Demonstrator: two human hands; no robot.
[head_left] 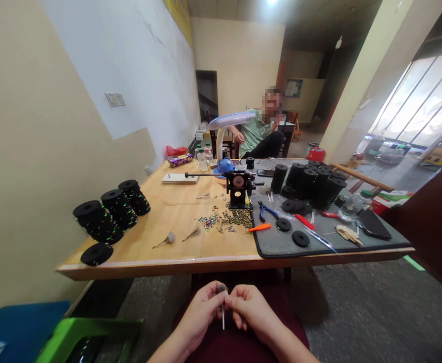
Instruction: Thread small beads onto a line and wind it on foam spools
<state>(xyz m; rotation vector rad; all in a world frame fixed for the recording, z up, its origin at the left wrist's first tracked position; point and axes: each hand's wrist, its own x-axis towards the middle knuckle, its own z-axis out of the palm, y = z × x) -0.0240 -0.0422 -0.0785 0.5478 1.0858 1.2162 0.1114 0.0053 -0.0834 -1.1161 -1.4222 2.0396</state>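
White, thin stick with greyish tip (223, 319) sits near, this side of the pale wooden table (145, 232). Left hand (207, 308) pinches it; right hand (248, 306) curls closed alongside, any hold unclear. Slack left pinch could drop it onto dark-red cloth (221, 349).

A wooden counter (175, 217) stands beside a beige and white wall (88, 55), a cream pillar (361, 91) rises near a bright barred window (421, 98), a ceiling light (272, 2) glows, and a green stool (65, 330) sits at left on the dark grey floor (361, 297)
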